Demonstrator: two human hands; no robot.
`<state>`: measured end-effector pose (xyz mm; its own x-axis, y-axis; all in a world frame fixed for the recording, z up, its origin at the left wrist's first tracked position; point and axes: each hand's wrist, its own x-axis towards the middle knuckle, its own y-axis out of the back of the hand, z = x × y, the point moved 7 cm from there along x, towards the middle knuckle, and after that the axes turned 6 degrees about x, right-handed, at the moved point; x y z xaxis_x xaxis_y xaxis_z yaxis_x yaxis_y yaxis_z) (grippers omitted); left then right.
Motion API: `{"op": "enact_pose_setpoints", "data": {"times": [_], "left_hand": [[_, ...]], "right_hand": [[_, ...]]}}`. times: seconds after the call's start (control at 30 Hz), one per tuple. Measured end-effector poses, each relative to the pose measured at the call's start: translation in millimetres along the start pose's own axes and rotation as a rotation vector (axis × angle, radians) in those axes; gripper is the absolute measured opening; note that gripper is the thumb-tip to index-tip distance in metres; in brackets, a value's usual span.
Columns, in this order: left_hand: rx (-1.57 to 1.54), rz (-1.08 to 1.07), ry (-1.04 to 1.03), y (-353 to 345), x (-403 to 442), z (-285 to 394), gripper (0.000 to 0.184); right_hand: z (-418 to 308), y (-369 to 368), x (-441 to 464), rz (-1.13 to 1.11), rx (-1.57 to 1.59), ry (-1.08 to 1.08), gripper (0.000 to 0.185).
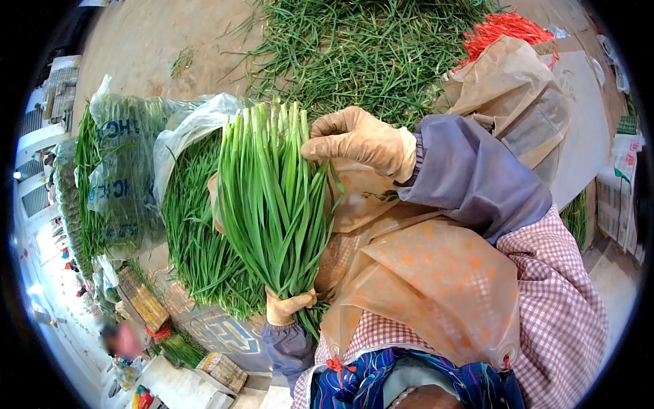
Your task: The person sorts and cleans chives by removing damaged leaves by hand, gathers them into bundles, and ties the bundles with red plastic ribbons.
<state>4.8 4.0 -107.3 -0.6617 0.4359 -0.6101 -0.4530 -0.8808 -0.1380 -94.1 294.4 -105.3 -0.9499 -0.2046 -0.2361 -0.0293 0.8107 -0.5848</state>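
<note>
A thick bunch of green chives (276, 198) with pale, even stem ends at the top lies across my left hand (289, 305). That hand wears a tan glove and supports the bunch from beneath, with its thumb over the leaves and most of its fingers hidden. My right hand (361, 142), in a matching glove, is at the right edge of the stems. Its fingers are curled into a pinch; what is between them is hidden. Behind the bunch, more chives (194, 225) lie in an opened clear plastic bag (197, 123).
Loose chives (368, 54) are heaped at the top. Red ties (507, 31) lie at upper right beside a brown plastic sheet (511, 82) and a grey board (582, 123). A printed bag of greens (126, 177) stands at left. A translucent spotted apron (436, 279) covers my lap.
</note>
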Motion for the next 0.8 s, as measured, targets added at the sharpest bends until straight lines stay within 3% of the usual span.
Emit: {"op": "enact_pose_setpoints", "data": {"times": [0.13,0.2,0.27,0.4,0.43,0.53,0.67,0.7,0.8], "left_hand": [[-0.192,0.093,0.147,9,-6,-20,0.05],[-0.24,0.02,0.117,5,-5,-20,0.047],[-0.156,-0.157,-0.086,-7,0,-6,0.046],[-0.157,-0.183,-0.061,-10,2,-7,0.05],[-0.172,-0.176,-0.062,-9,2,-8,0.051],[-0.212,-0.17,-0.06,-9,0,-7,0.052],[-0.19,-0.23,-0.06,-9,3,-5,0.052],[-0.163,-0.248,-0.06,-9,4,-5,0.052],[-0.146,-0.219,-0.041,-5,2,-8,0.052]], "right_hand": [[-5,-5,-1,-0.012,0.029,0.008,0.021],[-10,-6,-5,-0.01,-0.002,0.011,0.02],[-13,-5,-8,-0.008,-0.079,0.017,0.017],[-7,-7,-14,0.051,-0.056,0.136,0.018],[-14,-6,-17,0.12,-0.336,0.251,0.019],[-40,-16,-27,0.216,-0.737,0.685,0.028],[-53,-48,-38,0.029,-1.359,1.128,0.042],[-53,-52,-39,-0.038,-1.341,1.241,0.042],[-61,-64,-35,-0.151,-1.308,1.313,0.038]]}}
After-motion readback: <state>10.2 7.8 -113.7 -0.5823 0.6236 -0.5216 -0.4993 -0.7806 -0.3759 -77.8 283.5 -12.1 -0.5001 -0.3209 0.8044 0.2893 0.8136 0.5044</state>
